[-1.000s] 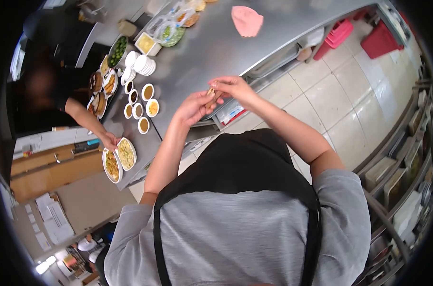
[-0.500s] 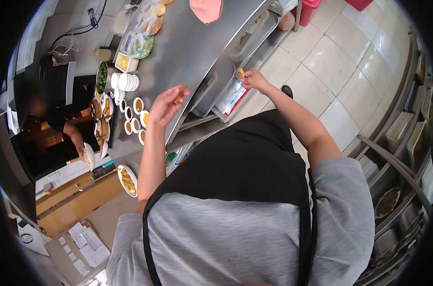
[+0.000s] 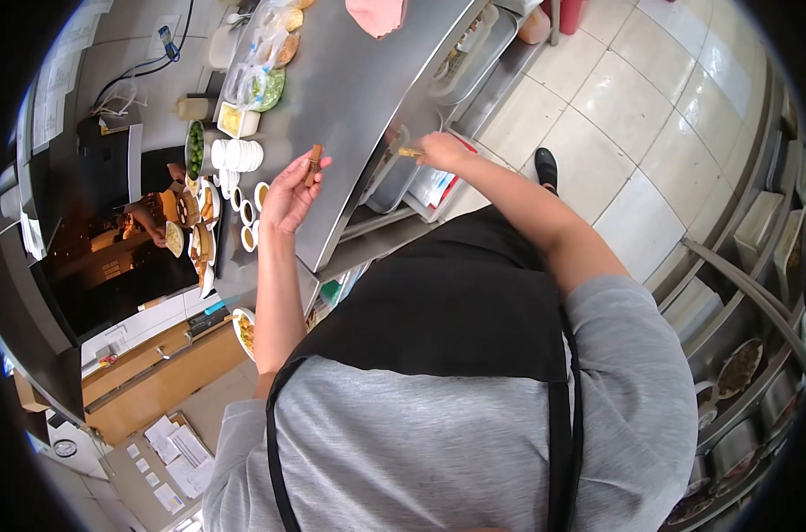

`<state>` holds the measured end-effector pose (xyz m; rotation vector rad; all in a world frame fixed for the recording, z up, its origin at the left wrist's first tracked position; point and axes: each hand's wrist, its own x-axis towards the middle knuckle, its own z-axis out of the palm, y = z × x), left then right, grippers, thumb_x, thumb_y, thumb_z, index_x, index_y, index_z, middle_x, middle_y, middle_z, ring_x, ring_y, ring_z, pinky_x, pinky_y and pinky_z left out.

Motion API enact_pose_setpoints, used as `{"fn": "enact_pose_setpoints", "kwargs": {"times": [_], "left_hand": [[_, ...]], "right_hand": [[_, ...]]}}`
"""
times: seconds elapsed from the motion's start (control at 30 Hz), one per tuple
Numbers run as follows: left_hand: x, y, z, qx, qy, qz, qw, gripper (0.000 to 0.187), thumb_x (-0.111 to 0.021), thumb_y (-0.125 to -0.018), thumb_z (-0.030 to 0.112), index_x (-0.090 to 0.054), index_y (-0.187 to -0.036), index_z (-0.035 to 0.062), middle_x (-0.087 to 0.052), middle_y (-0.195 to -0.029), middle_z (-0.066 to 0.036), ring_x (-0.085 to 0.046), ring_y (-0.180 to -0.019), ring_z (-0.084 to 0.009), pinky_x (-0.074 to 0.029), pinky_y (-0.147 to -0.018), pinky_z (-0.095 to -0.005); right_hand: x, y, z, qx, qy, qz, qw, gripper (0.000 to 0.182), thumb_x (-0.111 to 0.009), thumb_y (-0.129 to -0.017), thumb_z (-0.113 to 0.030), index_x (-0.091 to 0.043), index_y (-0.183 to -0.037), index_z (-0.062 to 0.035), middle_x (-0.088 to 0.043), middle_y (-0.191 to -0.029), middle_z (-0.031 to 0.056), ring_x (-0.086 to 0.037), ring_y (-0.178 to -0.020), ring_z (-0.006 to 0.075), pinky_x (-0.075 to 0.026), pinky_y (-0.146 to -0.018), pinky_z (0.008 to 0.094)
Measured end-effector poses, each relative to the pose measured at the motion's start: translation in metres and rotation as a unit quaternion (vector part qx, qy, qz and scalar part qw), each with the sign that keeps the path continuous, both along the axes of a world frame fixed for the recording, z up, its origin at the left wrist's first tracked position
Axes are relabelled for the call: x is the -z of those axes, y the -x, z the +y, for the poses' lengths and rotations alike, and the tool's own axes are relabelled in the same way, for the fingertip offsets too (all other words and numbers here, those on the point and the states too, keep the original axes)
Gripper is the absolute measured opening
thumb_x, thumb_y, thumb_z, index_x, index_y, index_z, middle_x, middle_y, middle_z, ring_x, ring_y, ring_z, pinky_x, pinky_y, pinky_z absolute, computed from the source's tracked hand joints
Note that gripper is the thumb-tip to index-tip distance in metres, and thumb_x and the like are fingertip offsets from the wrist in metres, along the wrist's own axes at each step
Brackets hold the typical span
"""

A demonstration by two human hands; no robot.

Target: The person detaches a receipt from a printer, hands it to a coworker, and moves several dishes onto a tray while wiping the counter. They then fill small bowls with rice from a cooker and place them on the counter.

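My left hand [image 3: 288, 193] is raised over the steel counter [image 3: 345, 106], its fingers closed on a brown stick-shaped piece [image 3: 314, 165], perhaps food. Past the counter's front edge, my right hand [image 3: 442, 151] pinches a small tan stick-shaped piece [image 3: 410, 152] between its fingertips. Beneath that hand lies a tray with red and white packaging [image 3: 433, 182] on the lower shelf. Small cups of brown sauce [image 3: 248, 213] stand to the left of my left hand.
Stacked white cups [image 3: 237, 154], a tub of yellow food [image 3: 237, 121], bagged greens [image 3: 267, 91] and plated food [image 3: 206, 239] line the counter's far side. Beyond it, another person's hand [image 3: 157, 234] holds a dish [image 3: 174, 239]. Shelves with containers [image 3: 749, 266] stand at the right.
My right hand has moved left toward the counter edge with its tan piece. My left hand has shifted slightly left, still gripping the brown piece. The other person's dish has moved up in view.
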<state>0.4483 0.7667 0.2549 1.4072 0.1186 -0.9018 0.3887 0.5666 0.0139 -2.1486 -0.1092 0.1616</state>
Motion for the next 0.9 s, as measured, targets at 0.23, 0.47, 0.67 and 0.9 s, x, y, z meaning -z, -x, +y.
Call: {"fn": "enact_pose_setpoints", "kwargs": {"times": [0.23, 0.47, 0.67, 0.9], "left_hand": [[0.006, 0.01, 0.012, -0.016, -0.003, 0.015, 1.0, 0.032, -0.05, -0.085, 0.013, -0.045, -0.113, -0.0022, -0.056, -0.101, -0.015, -0.054, -0.07, -0.0113, -0.048, -0.06, -0.0195], [0.013, 0.01, 0.026, -0.022, 0.033, 0.037, 0.999, 0.034, -0.049, -0.085, 0.013, -0.043, -0.115, -0.0021, -0.054, -0.105, -0.016, -0.055, -0.073, -0.0134, -0.048, -0.062, -0.0209], [0.013, 0.012, 0.015, -0.034, 0.04, 0.049, 0.997, 0.037, -0.048, -0.084, 0.008, -0.039, -0.118, -0.0027, -0.051, -0.11, -0.021, -0.056, -0.078, -0.0169, -0.049, -0.066, -0.024], [0.02, 0.014, 0.014, -0.029, 0.035, 0.05, 0.998, 0.037, -0.047, -0.083, 0.007, -0.038, -0.119, -0.002, -0.05, -0.111, -0.02, -0.057, -0.08, -0.0179, -0.049, -0.067, -0.025]], "right_hand": [[-0.012, -0.007, 0.009, 0.01, 0.04, 0.003, 0.999, 0.05, -0.063, -0.066, -0.014, -0.04, -0.11, -0.0063, -0.058, -0.08, 0.0179, -0.057, -0.079, 0.0353, -0.045, -0.067, 0.0434], [-0.014, 0.003, 0.002, 0.047, -0.015, 0.031, 0.998, 0.056, -0.064, -0.064, -0.014, -0.042, -0.114, -0.0061, -0.059, -0.083, 0.0195, -0.057, -0.08, 0.0352, -0.045, -0.07, 0.0422], [-0.005, -0.008, 0.01, -0.041, 0.014, 0.028, 0.999, 0.053, -0.068, -0.064, -0.019, -0.049, -0.112, -0.0068, -0.059, -0.093, 0.0174, -0.056, -0.09, 0.0307, -0.045, -0.077, 0.0394], [-0.02, -0.009, 0.029, -0.082, 0.02, 0.059, 0.995, 0.059, -0.068, -0.066, -0.025, -0.044, -0.119, -0.0129, -0.058, -0.097, 0.0164, -0.055, -0.091, 0.0327, -0.044, -0.079, 0.0394]]}}
